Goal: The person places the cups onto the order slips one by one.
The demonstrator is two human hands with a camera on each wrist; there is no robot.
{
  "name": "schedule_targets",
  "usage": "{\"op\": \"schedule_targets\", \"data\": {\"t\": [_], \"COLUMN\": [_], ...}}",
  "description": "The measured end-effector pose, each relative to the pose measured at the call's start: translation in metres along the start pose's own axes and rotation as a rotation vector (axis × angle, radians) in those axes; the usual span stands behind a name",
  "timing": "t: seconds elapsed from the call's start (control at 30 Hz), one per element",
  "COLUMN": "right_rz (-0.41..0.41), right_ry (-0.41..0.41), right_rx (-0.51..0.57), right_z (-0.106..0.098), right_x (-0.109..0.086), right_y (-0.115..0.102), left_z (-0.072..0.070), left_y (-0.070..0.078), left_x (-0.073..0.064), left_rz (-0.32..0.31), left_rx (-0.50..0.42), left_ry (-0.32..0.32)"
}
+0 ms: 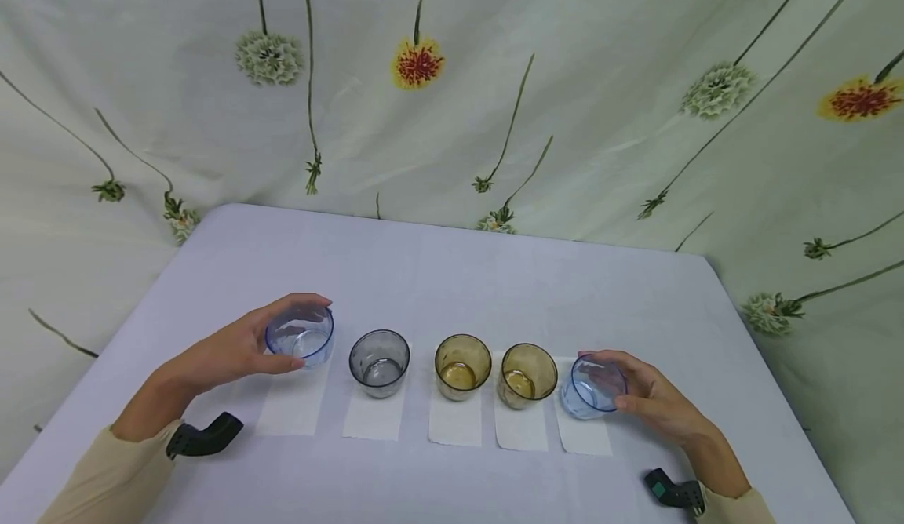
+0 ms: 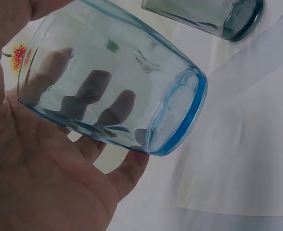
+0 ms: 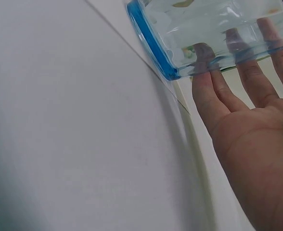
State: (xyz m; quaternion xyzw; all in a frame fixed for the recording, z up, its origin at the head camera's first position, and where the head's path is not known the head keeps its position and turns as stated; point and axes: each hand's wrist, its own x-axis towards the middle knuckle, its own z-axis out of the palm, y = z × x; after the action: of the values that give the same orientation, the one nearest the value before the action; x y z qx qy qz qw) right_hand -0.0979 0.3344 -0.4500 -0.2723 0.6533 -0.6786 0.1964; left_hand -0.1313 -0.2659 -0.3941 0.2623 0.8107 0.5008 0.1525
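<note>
In the head view, my left hand [image 1: 243, 349] grips a light-blue glass [image 1: 300, 340] from its left side, with the thumb on the near side and fingers round the back. The left wrist view shows the fingers through this clear glass [image 2: 127, 82], its base at the far edge of a white paper [image 2: 237, 168]. My right hand [image 1: 660, 402] holds a second light-blue glass [image 1: 589, 391] from the right, thumb near its rim. In the right wrist view, fingertips show through that glass [image 3: 213, 33]; its upper part is cut off.
Between the hands stand a grey glass [image 1: 380, 363] and two amber glasses, one left [image 1: 462, 367] and one right [image 1: 527, 376]. Several white paper rectangles [image 1: 455, 423] lie in a row on the white table [image 1: 452, 273]. A floral cloth [image 1: 565, 100] hangs behind.
</note>
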Motion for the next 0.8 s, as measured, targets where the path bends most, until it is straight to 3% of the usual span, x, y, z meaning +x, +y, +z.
{"op": "schedule_targets", "data": {"t": [0.37,0.8], "right_rz": [-0.024,-0.027], "right_ry": [-0.012,-0.017], "right_rx": [0.018,0.022], "right_z": [-0.001,-0.001], "right_x": [0.0,0.0], "right_y": [0.001,0.0], "left_z": [0.003,0.004], "left_y": [-0.005,-0.012], "left_x": [-0.011,-0.014], "left_rz": [0.03,0.041], "left_rx": [0.011,-0.062], "left_ry": [-0.035,-0.059]}}
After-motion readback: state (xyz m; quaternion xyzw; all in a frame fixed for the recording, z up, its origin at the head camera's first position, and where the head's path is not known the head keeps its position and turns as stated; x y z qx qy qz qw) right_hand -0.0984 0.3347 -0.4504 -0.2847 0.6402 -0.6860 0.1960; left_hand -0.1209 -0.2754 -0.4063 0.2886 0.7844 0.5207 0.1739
